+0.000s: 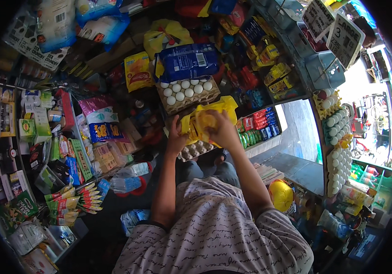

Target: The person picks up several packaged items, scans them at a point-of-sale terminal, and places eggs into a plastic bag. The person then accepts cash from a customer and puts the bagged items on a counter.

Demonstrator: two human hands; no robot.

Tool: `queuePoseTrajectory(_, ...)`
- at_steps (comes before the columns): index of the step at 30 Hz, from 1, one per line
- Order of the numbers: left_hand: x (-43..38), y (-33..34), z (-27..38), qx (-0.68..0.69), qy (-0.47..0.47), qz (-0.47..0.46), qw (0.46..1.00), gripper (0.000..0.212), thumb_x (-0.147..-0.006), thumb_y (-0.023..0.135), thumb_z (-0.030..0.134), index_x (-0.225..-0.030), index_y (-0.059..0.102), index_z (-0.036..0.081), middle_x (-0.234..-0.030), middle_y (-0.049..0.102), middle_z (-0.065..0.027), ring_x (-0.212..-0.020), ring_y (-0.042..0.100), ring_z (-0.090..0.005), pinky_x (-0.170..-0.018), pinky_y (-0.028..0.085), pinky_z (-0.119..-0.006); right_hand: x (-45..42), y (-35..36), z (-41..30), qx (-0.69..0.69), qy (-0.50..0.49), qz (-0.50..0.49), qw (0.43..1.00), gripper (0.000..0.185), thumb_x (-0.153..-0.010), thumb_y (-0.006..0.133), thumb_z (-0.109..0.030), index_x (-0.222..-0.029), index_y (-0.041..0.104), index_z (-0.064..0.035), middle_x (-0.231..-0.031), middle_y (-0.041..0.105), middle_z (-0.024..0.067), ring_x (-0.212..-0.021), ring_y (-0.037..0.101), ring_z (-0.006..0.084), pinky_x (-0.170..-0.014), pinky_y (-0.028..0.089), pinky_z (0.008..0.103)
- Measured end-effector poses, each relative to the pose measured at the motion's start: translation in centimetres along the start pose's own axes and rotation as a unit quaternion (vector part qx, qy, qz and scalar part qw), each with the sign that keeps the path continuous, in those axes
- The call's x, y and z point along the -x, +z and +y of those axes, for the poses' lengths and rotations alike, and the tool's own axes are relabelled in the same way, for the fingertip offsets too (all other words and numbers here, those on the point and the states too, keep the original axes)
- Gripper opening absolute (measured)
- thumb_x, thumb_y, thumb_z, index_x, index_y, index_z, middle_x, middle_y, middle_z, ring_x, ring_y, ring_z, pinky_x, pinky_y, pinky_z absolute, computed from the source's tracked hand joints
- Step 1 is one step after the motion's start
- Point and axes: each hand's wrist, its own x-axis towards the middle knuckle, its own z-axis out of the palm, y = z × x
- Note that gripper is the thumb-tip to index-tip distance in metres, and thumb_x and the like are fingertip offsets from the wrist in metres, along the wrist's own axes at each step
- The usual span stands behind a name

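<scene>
A yellow plastic pack (pixel 209 121), crumpled and shiny, is between my two hands in front of my knees. My left hand (pixel 178 137) grips its left edge, thumb toward me. Across its right side lies my right hand (pixel 224 132), fingers bent over the plastic; the fingertips are partly hidden in its folds. Under the pack, a cardboard egg tray (pixel 197 150) shows its bare cups along the near edge. Just beyond, white eggs (pixel 189 92) fill a stacked cardboard tray, with a large dark blue pack (pixel 187 61) lying over its back part.
Shelves of packaged goods (pixel 38 120) crowd the left side. Small hanging sachets (pixel 259 125) line a ledge at right, beside a grey counter (pixel 295 171). Farther right, trays of white eggs (pixel 338 164) stand by the opening. Clear plastic containers (pixel 127 183) stand at my left.
</scene>
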Motion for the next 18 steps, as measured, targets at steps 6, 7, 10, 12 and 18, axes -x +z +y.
queuePoseTrajectory(6,0.3,0.4,0.8,-0.005,0.002,0.018,1.0,0.086,-0.077,0.053,-0.014,-0.151,0.015,0.007,-0.145,0.043,-0.0175,-0.128,0.048,-0.023,-0.102,0.043,-0.034,-3.6,12.0,4.7,0.139,0.072,-0.119,0.981,0.064,-0.069,0.076,-0.011,-0.127,0.049,-0.0131,-0.115,0.055,0.0206,-0.102,0.06,0.0406,-0.082,0.053,0.0474)
queuePoseTrajectory(7,0.6,0.7,0.9,0.001,-0.011,0.019,1.0,0.086,-0.077,0.053,-0.014,-0.151,0.014,0.008,-0.145,0.041,-0.0184,-0.126,0.049,-0.0244,-0.101,0.043,-0.035,-4.5,13.0,5.2,0.16,0.091,-0.138,0.973,0.066,-0.068,0.078,-0.013,-0.127,0.049,-0.0107,-0.116,0.056,0.0198,-0.104,0.061,0.0395,-0.079,0.054,0.0462)
queuePoseTrajectory(10,0.7,1.0,0.7,0.004,-0.032,0.03,0.999,0.085,-0.077,0.053,-0.013,-0.15,0.014,0.008,-0.145,0.039,-0.0199,-0.125,0.049,-0.0267,-0.099,0.045,-0.035,-4.8,15.8,6.8,0.24,0.076,-0.131,0.959,0.068,-0.065,0.08,-0.016,-0.126,0.05,-0.0075,-0.116,0.057,0.0177,-0.103,0.063,0.0364,-0.072,0.057,0.0422)
queuePoseTrajectory(12,0.9,-0.1,0.3,-0.008,-0.043,0.063,0.997,0.084,-0.078,0.055,-0.01,-0.15,0.015,0.008,-0.144,0.039,-0.0217,-0.124,0.049,-0.0282,-0.096,0.047,-0.036,-3.7,16.5,6.5,0.317,0.009,-0.111,0.942,0.063,-0.065,0.078,-0.019,-0.122,0.054,-0.0068,-0.116,0.058,0.0152,-0.101,0.063,0.0321,-0.072,0.056,0.0383)
queuePoseTrajectory(18,1.9,1.7,0.4,-0.049,-0.065,0.041,0.996,0.08,-0.081,0.059,-0.005,-0.149,0.02,0.008,-0.144,0.037,-0.0266,-0.126,0.047,-0.0308,-0.098,0.046,-0.037,-3.3,16.7,11.0,0.4,-0.049,-0.049,0.914,0.03,-0.077,0.058,-0.026,-0.097,0.072,-0.0079,-0.115,0.059,0.0097,-0.108,0.053,0.0273,-0.09,0.043,0.0373)
